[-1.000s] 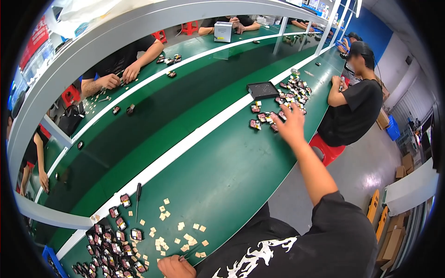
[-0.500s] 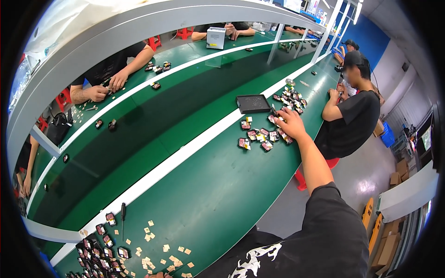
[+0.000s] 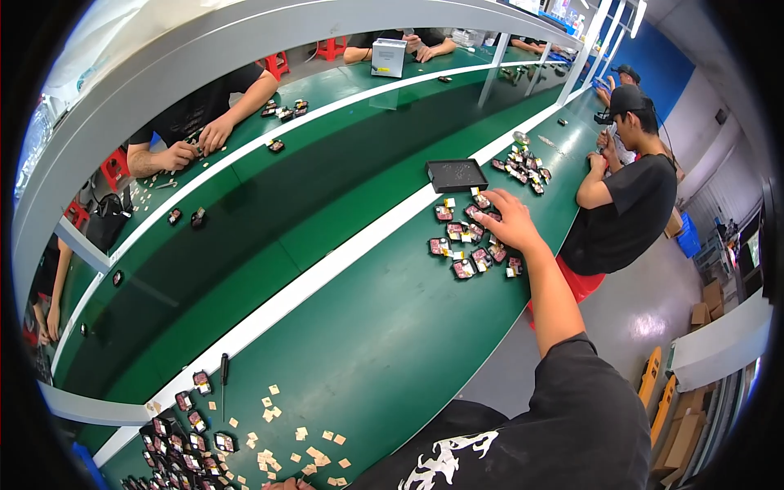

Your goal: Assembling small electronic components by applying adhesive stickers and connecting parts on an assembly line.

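Observation:
My right hand (image 3: 514,220) reaches far across the green bench, fingers spread and resting over a loose group of small black-cased modules (image 3: 463,268) with reddish faces and pale yellow-and-white tabs. Its fingertips touch or hover over the modules at the top of that group; nothing is visibly gripped. At the lower edge, only a sliver of my left hand (image 3: 287,484) shows; its fingers are largely cut off. Nearest to it are scattered small beige squares (image 3: 314,452) and a dense pile of the same modules (image 3: 175,449).
A shallow black tray (image 3: 456,175) sits beyond the group, with another module cluster (image 3: 523,167) to its right. A dark screwdriver (image 3: 224,376) lies near the pile. A dark green conveyor belt (image 3: 327,196) runs alongside. A co-worker (image 3: 629,188) sits at right; others work opposite.
My right hand has drawn slightly nearer, and the modules under it have spread toward me, apart from the farther cluster. The view has shifted slightly.

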Tool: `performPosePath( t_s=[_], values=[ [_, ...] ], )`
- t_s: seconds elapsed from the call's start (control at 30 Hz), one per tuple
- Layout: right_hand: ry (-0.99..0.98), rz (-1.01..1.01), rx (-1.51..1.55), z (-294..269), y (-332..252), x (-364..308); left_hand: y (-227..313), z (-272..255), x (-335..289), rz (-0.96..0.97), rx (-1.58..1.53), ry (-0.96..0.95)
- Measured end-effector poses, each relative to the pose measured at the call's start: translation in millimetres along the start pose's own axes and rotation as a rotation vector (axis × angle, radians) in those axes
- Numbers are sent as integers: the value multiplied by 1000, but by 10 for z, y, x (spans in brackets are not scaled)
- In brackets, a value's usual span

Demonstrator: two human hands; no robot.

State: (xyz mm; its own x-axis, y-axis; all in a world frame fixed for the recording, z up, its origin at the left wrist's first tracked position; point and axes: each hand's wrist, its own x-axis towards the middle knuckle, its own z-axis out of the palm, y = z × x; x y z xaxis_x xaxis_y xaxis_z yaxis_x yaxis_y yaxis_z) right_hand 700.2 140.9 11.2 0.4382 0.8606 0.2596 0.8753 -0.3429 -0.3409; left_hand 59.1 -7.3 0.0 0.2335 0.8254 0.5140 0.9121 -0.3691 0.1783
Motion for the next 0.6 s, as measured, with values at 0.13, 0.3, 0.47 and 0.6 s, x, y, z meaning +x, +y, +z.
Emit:
performPosePath(
  t_s=[0.13, 0.3, 0.47, 0.6],
  values=[
    [-89, -20, -72, 95, -257, -69, -42, -2, -59, 3, 7, -13],
    [-77, -95, -20, 127, -510, -69, -102, 6, -80, 50, -2, 0],
    [-199, -131, -99, 138, -731, -58, -134, 20, -94, 77, 0, 30],
    [-226, -175, -141, 178, -854, -41, -86, 1, -47, 76, 20, 62]
  ],
)
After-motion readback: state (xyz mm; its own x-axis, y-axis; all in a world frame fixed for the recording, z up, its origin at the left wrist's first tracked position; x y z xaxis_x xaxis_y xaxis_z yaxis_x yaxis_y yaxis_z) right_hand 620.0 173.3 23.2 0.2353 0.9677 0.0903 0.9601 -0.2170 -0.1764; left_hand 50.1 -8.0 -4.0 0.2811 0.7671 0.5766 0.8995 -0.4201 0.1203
